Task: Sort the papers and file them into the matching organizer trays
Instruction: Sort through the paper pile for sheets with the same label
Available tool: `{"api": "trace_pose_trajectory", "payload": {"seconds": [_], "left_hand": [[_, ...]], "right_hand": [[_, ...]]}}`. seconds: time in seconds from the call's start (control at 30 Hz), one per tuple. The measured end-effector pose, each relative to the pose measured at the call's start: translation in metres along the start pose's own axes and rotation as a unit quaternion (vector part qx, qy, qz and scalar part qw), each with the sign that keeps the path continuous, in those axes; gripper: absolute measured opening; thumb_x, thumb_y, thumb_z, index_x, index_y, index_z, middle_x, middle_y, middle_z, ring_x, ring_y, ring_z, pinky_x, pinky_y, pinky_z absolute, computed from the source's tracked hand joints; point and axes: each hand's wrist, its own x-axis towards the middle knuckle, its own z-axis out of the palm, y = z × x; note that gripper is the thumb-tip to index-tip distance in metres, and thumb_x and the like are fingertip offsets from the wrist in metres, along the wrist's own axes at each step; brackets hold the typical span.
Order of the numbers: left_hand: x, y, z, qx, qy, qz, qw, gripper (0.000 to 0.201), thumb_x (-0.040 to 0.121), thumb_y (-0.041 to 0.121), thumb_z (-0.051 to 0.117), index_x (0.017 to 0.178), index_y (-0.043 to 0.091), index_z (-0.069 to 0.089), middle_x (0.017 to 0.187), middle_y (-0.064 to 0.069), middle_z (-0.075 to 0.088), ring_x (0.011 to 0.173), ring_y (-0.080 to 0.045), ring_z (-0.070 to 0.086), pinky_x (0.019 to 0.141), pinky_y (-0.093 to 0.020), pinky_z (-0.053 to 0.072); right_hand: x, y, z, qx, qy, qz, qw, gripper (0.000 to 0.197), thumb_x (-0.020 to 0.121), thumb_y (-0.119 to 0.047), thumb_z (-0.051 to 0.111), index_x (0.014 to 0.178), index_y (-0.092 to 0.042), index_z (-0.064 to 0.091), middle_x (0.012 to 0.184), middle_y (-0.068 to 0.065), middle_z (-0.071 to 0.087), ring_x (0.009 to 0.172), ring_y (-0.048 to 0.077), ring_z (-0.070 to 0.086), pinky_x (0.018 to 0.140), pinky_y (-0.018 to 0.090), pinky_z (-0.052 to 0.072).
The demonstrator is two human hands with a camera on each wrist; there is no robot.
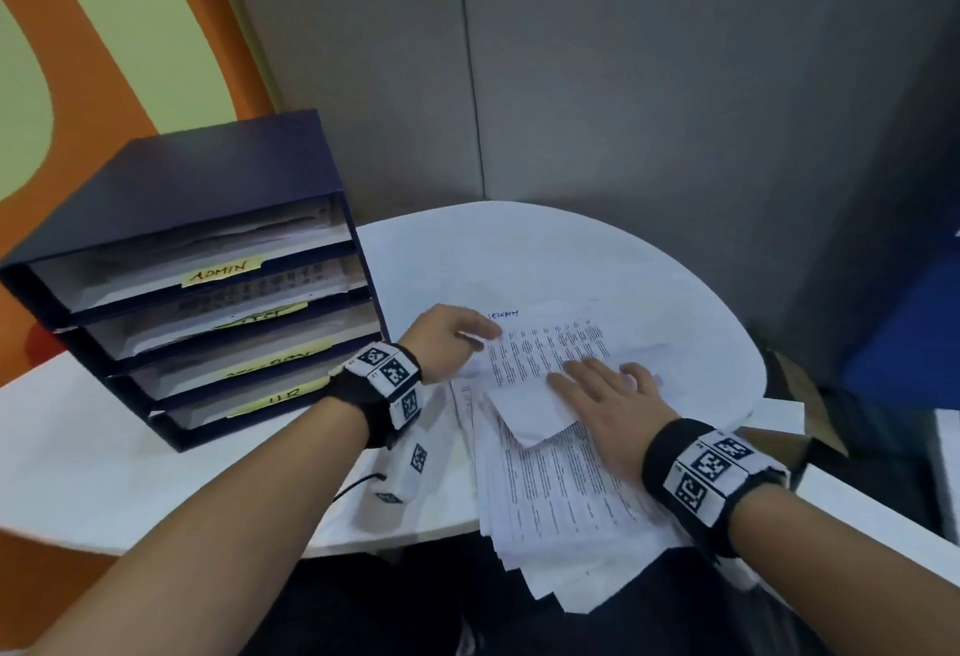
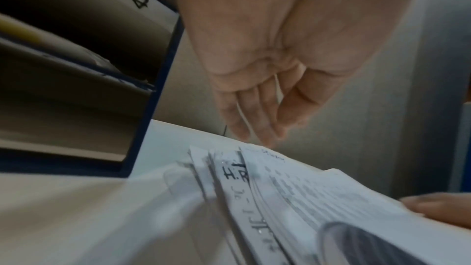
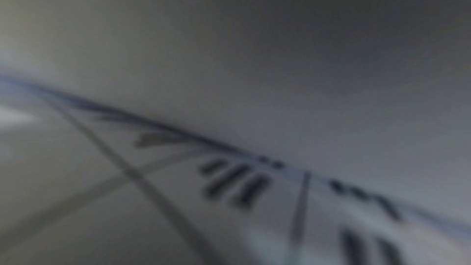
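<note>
A dark blue organizer (image 1: pixel 208 198) with several trays stands at the left of the white table (image 1: pixel 571 250); yellow tags read ADMIN on top and HR at the bottom. A fanned stack of printed papers (image 1: pixel 561 489) lies in front of me and hangs over the near edge. My left hand (image 1: pixel 480 336) pinches the top-left corner of the top sheet (image 1: pixel 550 349), which has a handwritten word above its text. My right hand (image 1: pixel 597 380) lies flat on that sheet, fingers spread. In the left wrist view my left hand (image 2: pixel 267 112) has a thin paper edge between thumb and fingers, above a sheet marked H.R (image 2: pixel 234 174).
A small white marker block (image 1: pixel 410 468) with a black cable lies on the table between my forearms. A cardboard box (image 1: pixel 800 395) and a blue seat (image 1: pixel 914 333) are off the table's right edge. Grey partition walls stand behind. The right wrist view shows only blurred print.
</note>
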Motion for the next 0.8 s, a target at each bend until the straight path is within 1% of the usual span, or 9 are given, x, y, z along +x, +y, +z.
{"api": "trace_pose_trajectory", "payload": {"seconds": [0.07,0.17,0.2,0.27,0.33,0.43,0.53,0.67,0.8], "left_hand": [[0.022,0.001,0.001,0.059,0.044,-0.018,0.997,0.048,0.091,0.002,0.051,0.135,0.020,0.054,0.138,-0.003,0.056,0.121,-0.019,0.057,0.089,-0.027,0.050],[0.049,0.004,0.011,0.176,-0.009,-0.078,0.981,0.073,0.093,0.023,0.060,0.154,0.016,0.021,0.154,-0.009,0.035,0.135,-0.028,0.043,0.104,-0.033,0.042],[0.056,0.003,0.013,0.213,-0.018,-0.077,0.974,0.077,0.092,0.028,0.063,0.154,0.014,0.020,0.154,-0.010,0.036,0.136,-0.029,0.042,0.106,-0.034,0.040],[0.066,0.005,0.015,0.271,0.002,-0.052,0.961,0.066,0.089,0.033,0.067,0.145,0.013,0.040,0.145,-0.008,0.048,0.130,-0.027,0.048,0.104,-0.034,0.043],[0.071,0.009,0.014,0.281,0.074,-0.019,0.957,0.034,0.086,0.025,0.069,0.119,0.016,0.066,0.124,-0.006,0.062,0.114,-0.026,0.059,0.089,-0.031,0.050],[0.068,0.023,0.012,0.279,0.141,0.004,0.950,0.010,0.086,0.011,0.065,0.085,0.015,0.074,0.100,-0.006,0.067,0.092,-0.028,0.065,0.073,-0.029,0.051],[0.060,0.034,0.011,0.313,0.151,0.030,0.937,0.014,0.087,0.010,0.059,0.083,0.013,0.072,0.096,-0.006,0.068,0.086,-0.028,0.064,0.069,-0.028,0.047],[0.050,0.045,0.008,0.328,0.160,0.051,0.930,0.019,0.087,-0.001,0.049,0.095,0.007,0.065,0.096,-0.013,0.065,0.087,-0.032,0.061,0.074,-0.036,0.054],[0.043,0.053,0.001,0.328,0.160,0.079,0.928,0.021,0.086,-0.007,0.045,0.100,0.006,0.053,0.093,-0.016,0.062,0.082,-0.034,0.058,0.066,-0.035,0.046]], "right_hand": [[-0.001,-0.003,-0.002,-0.003,-0.001,-0.011,1.000,0.079,0.085,-0.007,0.041,0.153,-0.020,0.002,0.161,0.008,0.002,0.148,0.023,0.002,0.115,0.049,0.005],[-0.003,-0.006,-0.006,0.002,-0.007,-0.020,1.000,0.080,0.085,-0.006,0.041,0.153,-0.018,0.000,0.160,0.010,0.000,0.148,0.025,0.000,0.116,0.050,0.004],[-0.003,-0.007,-0.006,0.002,-0.012,-0.023,1.000,0.081,0.084,-0.006,0.042,0.153,-0.018,0.000,0.160,0.010,-0.001,0.148,0.025,-0.001,0.115,0.050,0.003],[-0.003,-0.008,-0.005,0.001,-0.013,-0.025,1.000,0.082,0.085,-0.009,0.044,0.153,-0.018,-0.002,0.160,0.011,-0.002,0.148,0.026,-0.003,0.115,0.051,0.001],[-0.004,-0.007,-0.003,-0.002,-0.014,-0.027,1.000,0.081,0.087,-0.012,0.045,0.153,-0.017,-0.003,0.160,0.011,-0.004,0.148,0.027,-0.005,0.114,0.051,0.001],[-0.006,-0.007,-0.001,-0.003,-0.029,-0.031,0.999,0.079,0.091,-0.015,0.041,0.152,-0.018,-0.007,0.160,0.011,-0.011,0.147,0.027,-0.010,0.114,0.052,0.000],[-0.008,-0.006,-0.001,-0.004,-0.036,-0.029,0.999,0.078,0.091,-0.016,0.038,0.152,-0.019,-0.010,0.159,0.011,-0.017,0.146,0.027,-0.014,0.114,0.052,-0.001],[-0.007,-0.008,0.000,-0.013,-0.042,-0.016,0.999,0.076,0.092,-0.020,0.036,0.151,-0.018,-0.012,0.158,0.011,-0.020,0.146,0.027,-0.015,0.114,0.052,0.000],[-0.004,-0.010,0.000,-0.023,-0.042,-0.010,0.999,0.075,0.094,-0.021,0.035,0.151,-0.017,-0.012,0.157,0.012,-0.022,0.146,0.027,-0.015,0.114,0.052,0.001]]}}
